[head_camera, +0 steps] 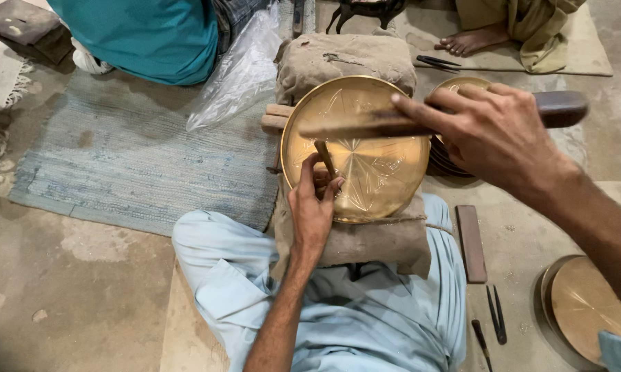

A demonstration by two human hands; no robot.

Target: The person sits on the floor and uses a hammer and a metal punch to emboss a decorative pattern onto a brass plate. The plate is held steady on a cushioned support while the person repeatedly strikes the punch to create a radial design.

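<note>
— Left hand (315,200) first: what is it doing?

— Its fingers are closed round a short chisel (324,158), held upright with the tip on the brass plate (355,148), probably so the point stays put on the engraved lines.

— And the plate itself?

— It leans on a padded cloth cushion (355,241) resting against the person's lap, tilted toward them, likely to keep the face steady and cushioned. The hand sits at the plate's lower left rim, touching it.

— The other hand?

— Right hand (493,134) is clamped on a long wooden mallet (434,118), held level across the plate's upper half, above the chisel head.

— What lies around?

— To the right, on the floor, a flat dark stone bar (471,242), small pointed tools (495,317), and another brass dish (589,310). Behind the cushion, more stacked dishes (455,86), a clear plastic bag (238,69), a blue woven mat (138,165), and farther off, another person's bare foot (470,41).
</note>
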